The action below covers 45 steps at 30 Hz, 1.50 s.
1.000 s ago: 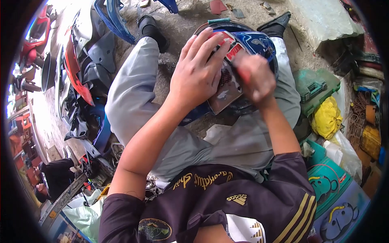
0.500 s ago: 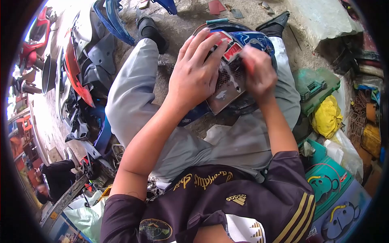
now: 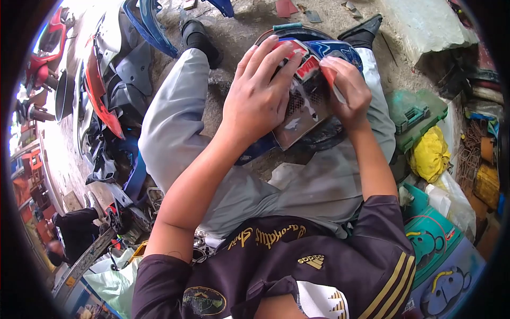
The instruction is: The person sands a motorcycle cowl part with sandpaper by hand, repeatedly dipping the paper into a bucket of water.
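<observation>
A painted plastic panel (image 3: 304,109) rests tilted between my knees, with red and white lettering at the top, a dark mesh pattern and a grey-brown lower part with pale smears. My left hand (image 3: 257,87) grips its left side, fingers spread over the red top. At the panel's right edge, my right hand (image 3: 350,90) is closed around a folded red sheet that looks like sandpaper (image 3: 329,74). Behind the panel shows a glossy blue part (image 3: 340,50) with white streaks. Underneath is a black bucket (image 3: 324,142) with a teal handle grip (image 3: 287,26), mostly hidden.
Blue, red and black fairing pieces (image 3: 98,95) are heaped at the left. Red sheets (image 3: 286,8) lie on the floor ahead. On the right are a green case (image 3: 419,114), a yellow bag (image 3: 430,154) and a concrete block (image 3: 425,24). Another person (image 3: 77,234) is far left.
My right hand has moved slightly up and right and shows sharply now instead of smeared, with the red sheet plainer. My left hand stays in place on the panel.
</observation>
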Motion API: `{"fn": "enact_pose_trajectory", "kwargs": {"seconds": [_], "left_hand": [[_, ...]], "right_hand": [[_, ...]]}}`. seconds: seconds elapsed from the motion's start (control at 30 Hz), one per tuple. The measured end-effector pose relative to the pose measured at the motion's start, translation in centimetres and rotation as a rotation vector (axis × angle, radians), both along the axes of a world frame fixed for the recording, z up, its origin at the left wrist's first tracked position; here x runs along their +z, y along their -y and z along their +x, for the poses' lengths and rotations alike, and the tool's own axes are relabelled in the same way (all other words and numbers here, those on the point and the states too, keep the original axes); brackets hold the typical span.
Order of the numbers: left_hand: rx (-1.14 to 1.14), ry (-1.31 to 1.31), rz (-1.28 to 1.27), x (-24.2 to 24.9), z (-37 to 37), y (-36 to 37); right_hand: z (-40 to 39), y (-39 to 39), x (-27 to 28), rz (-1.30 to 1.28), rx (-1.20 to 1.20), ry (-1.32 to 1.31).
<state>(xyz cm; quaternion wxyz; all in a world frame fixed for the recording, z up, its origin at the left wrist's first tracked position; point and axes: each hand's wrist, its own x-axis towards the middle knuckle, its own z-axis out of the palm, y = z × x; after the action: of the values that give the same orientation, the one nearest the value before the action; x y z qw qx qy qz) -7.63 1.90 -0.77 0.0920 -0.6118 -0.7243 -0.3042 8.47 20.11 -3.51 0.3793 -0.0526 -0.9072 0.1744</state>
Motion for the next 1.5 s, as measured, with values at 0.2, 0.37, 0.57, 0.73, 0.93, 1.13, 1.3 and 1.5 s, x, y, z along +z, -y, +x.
{"fn": "enact_pose_trajectory", "kwargs": {"seconds": [0.2, 0.37, 0.57, 0.73, 0.93, 1.13, 1.3, 1.5], "left_hand": [[0.000, -0.005, -0.002, 0.0, 0.1, 0.0], [-0.003, -0.011, 0.015, -0.3, -0.2, 0.2], [-0.007, 0.012, 0.018, 0.0, -0.1, 0.0], [0.001, 0.010, 0.005, 0.1, -0.1, 0.0], [-0.004, 0.016, 0.001, -0.1, 0.1, 0.1], [-0.003, 0.023, -0.006, 0.1, 0.2, 0.1], [-0.001, 0.004, 0.011, 0.1, 0.1, 0.1], [-0.010, -0.003, 0.031, -0.4, 0.1, 0.0]], "right_hand": [[0.8, 1.3, 0.4, 0.076, 0.087, 0.049], [0.5, 3.4, 1.4, 0.079, 0.195, 0.044], [0.3, 3.1, 0.4, -0.003, 0.181, -0.014], [-0.2, 1.6, 0.2, -0.075, 0.087, -0.042], [-0.3, 1.0, -0.8, -0.135, 0.003, -0.072], [-0.5, 0.5, -0.7, -0.144, 0.036, -0.107], [-0.3, 1.9, -0.2, -0.210, 0.037, -0.087], [-0.6, 2.5, 0.3, -0.120, 0.108, -0.082]]}}
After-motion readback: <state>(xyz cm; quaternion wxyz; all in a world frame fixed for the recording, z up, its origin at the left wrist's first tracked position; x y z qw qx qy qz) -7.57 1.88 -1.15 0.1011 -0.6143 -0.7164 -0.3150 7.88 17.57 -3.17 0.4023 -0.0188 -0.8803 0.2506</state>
